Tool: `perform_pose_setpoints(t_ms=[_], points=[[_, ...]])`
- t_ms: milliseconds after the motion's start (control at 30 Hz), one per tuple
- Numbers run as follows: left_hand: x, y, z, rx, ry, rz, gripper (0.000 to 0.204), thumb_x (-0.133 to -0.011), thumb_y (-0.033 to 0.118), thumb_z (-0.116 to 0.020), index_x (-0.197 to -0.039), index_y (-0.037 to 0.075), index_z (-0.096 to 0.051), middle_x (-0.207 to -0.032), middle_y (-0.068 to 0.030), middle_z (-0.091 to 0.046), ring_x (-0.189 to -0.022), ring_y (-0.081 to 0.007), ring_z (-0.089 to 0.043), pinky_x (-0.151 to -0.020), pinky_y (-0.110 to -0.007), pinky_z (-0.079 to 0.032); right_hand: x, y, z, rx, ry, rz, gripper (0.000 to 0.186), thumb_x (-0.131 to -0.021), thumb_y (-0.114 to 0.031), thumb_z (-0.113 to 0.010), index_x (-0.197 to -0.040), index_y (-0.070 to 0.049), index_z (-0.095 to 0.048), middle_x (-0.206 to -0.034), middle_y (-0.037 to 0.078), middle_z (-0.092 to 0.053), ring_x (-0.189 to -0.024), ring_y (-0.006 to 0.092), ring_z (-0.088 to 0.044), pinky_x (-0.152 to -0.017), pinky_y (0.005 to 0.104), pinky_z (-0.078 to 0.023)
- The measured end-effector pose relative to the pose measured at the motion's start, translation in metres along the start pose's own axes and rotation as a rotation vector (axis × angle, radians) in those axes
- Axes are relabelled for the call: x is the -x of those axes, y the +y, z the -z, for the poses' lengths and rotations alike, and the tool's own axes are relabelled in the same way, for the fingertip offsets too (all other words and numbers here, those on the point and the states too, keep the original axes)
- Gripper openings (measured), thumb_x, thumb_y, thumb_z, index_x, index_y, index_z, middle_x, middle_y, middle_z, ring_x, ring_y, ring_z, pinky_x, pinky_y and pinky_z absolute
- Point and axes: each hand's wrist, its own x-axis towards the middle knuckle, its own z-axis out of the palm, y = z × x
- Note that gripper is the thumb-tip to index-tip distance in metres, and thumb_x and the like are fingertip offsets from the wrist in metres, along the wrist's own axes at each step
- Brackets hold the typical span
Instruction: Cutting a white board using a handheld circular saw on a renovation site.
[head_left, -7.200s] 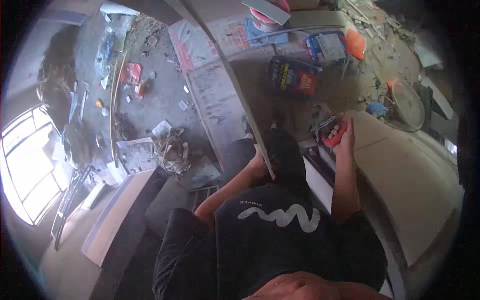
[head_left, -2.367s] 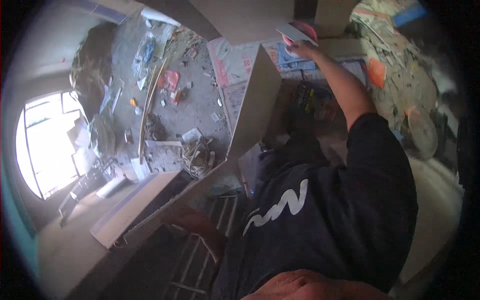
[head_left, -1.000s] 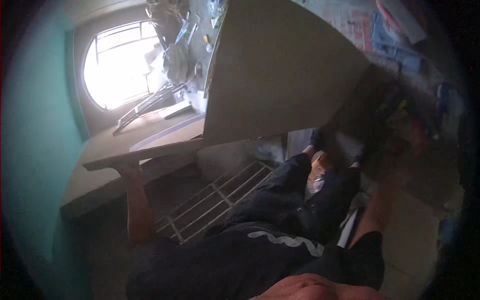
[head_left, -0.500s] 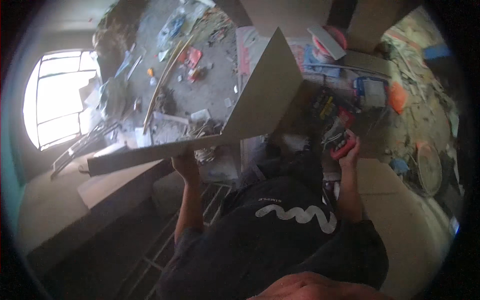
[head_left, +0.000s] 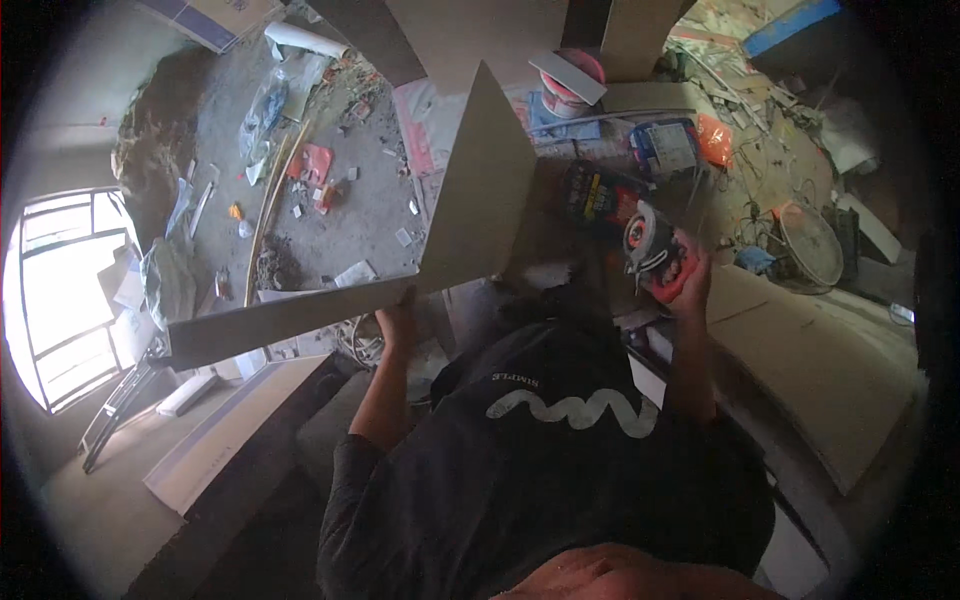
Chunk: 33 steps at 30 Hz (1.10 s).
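Observation:
My left hand [head_left: 397,325] grips the lower edge of a large grey L-shaped tile or board [head_left: 480,185]; some fingers are hidden behind it. One long narrow arm of the piece stretches left, and a broad pointed part rises away from me. In my right hand [head_left: 697,290] is a red-handled power cutter [head_left: 648,238], fingers wrapped round its grip. Its round metal guard faces up and left, to the right of the piece and apart from it. Whether the disc is spinning cannot be made out.
Beyond the cutter lie a dark printed bag [head_left: 590,192] and a blue-and-white bag [head_left: 665,148]. A pink bucket [head_left: 565,105] has a tile strip across it. Flat cardboard [head_left: 800,350] lies right, a mesh sieve [head_left: 808,250] behind it. Rubble and long wooden strips [head_left: 272,215] litter the far floor.
The view has swung, shifting the room leftward. My right hand still holds the cutter, whose round guard now shows more plainly. The left hand keeps its grip on the grey piece.

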Motion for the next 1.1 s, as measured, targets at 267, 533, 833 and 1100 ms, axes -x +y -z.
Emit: perform_pose_setpoints(t_ms=[267,533,833,1100], points=[[-0.001,0.096,0.000,-0.134,-0.022,0.212,0.033,-0.084,0.025,-0.077,-0.105,0.001,-0.067,-0.102,-0.0144,-0.070,-0.097,-0.0304,-0.066,-0.086,-0.045,-0.050,-0.024,-0.011,0.052,0.037,0.135,-0.071,0.058,-0.101,-0.055,-0.034,-0.126,-0.010,-0.062,-0.060,-0.003,-0.044,-0.049,0.0117,-0.040,-0.046,0.0290,-0.036],[0.037,0.111,-0.038,-0.058,0.127,0.164,0.039,-0.078,0.018,-0.082,-0.112,0.004,-0.068,-0.106,-0.0121,-0.071,-0.097,-0.0261,-0.066,-0.086,-0.041,-0.051,-0.089,-0.057,0.102,0.191,0.039,-0.063,0.056,-0.103,-0.048,-0.034,-0.127,-0.006,-0.061,-0.111,0.010,-0.064,-0.095,0.0200,-0.059,-0.078,0.0351,-0.049],[0.099,0.141,-0.082,-0.095,0.228,0.105,0.039,-0.082,0.018,-0.081,-0.115,0.003,-0.066,-0.106,-0.0103,-0.069,-0.096,-0.0249,-0.064,-0.089,-0.040,-0.050,-0.141,-0.054,0.104,-0.181,-0.519,-0.311,0.060,-0.101,-0.052,-0.033,-0.135,-0.009,-0.058,-0.113,0.008,-0.062,-0.092,0.0191,-0.056,-0.077,0.0388,-0.049],[0.159,0.090,-0.100,0.057,0.247,0.374,0.043,-0.085,0.013,-0.078,-0.121,-0.001,-0.058,-0.111,-0.0138,-0.064,-0.098,-0.0240,-0.062,-0.088,-0.042,-0.053,-0.112,-0.034,0.026,0.095,0.028,-0.201,0.059,-0.098,-0.051,-0.036,-0.139,-0.014,-0.056,-0.072,0.000,-0.046,-0.059,0.0167,-0.043,-0.055,0.0402,-0.042]])
